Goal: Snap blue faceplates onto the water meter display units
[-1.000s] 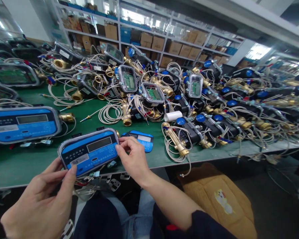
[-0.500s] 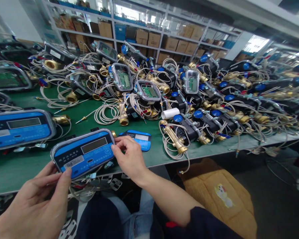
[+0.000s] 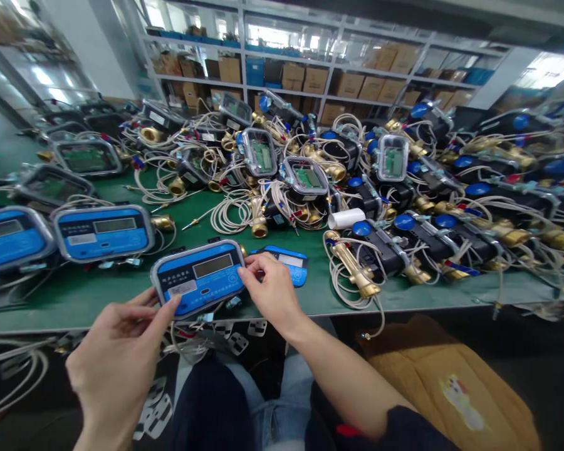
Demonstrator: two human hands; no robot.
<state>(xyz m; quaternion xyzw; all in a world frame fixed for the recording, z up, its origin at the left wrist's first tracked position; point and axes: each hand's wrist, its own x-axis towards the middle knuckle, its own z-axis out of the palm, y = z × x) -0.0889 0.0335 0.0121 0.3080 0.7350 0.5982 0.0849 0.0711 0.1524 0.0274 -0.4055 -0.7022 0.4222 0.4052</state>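
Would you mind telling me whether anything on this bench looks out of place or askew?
A white tube lies loose among the wired meters. A spare blue faceplate lies flat beside the right hand.

Meter faceplate (image 3: 198, 277): blue with black upper band and grey display window. Counter (image 3: 310, 294): green. Fittings (image 3: 357, 272): brass-coloured. Cables (image 3: 225, 213): off-white.

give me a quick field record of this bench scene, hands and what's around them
left hand: grips left end of blue-faced meter
right hand: fingertips on meter's right edge
beside meter: loose blue label panel
left of it: two more blue meters
behind: pile of meters with brass fittings and white cables
surface: green bench
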